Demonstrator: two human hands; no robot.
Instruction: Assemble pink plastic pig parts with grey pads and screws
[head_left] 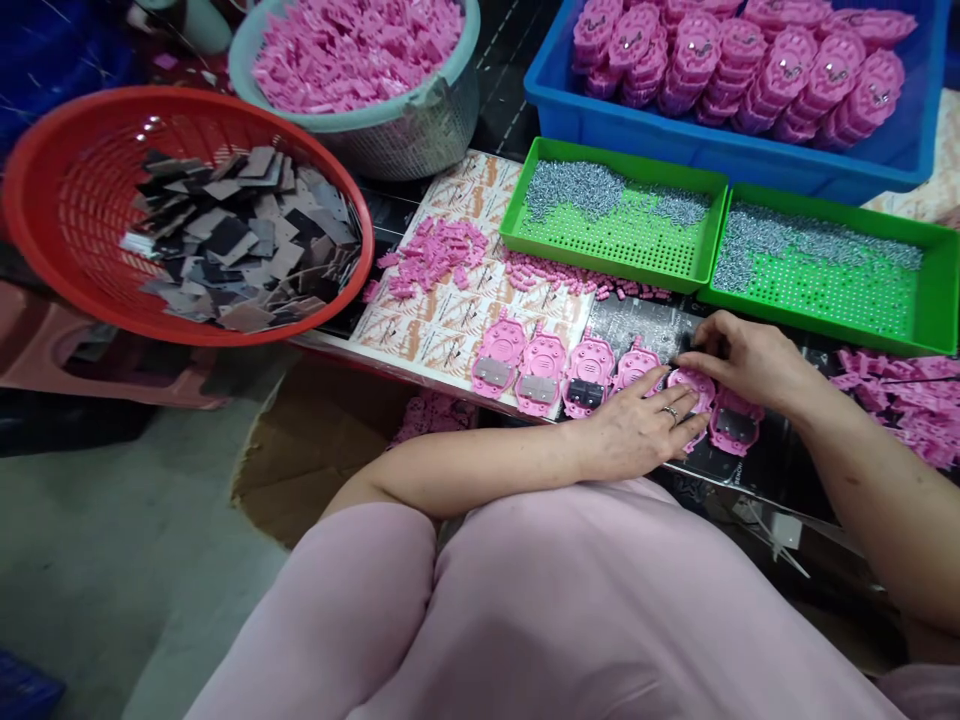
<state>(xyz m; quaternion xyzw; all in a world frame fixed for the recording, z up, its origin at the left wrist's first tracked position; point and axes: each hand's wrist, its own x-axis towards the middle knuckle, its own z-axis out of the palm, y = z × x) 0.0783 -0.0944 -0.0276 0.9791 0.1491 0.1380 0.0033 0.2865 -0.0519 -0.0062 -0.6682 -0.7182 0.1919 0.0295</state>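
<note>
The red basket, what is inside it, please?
Inside the red basket is a loose heap of thin, flat pieces, some grey or brownish, some almost black. The heap covers the basket's bottom, so anything lying underneath cannot be seen.

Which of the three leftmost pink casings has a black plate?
The third pink casing from the row's left end; its plate is black, while the first casing and second casing have grey ones.

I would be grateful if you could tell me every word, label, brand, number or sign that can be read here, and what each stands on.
"BENCH", probably: small white letters on the front edge of the black covering; blurred, so uncertain.
The faint marks higher on that covering are too small to read.
I can read nothing else.
</note>
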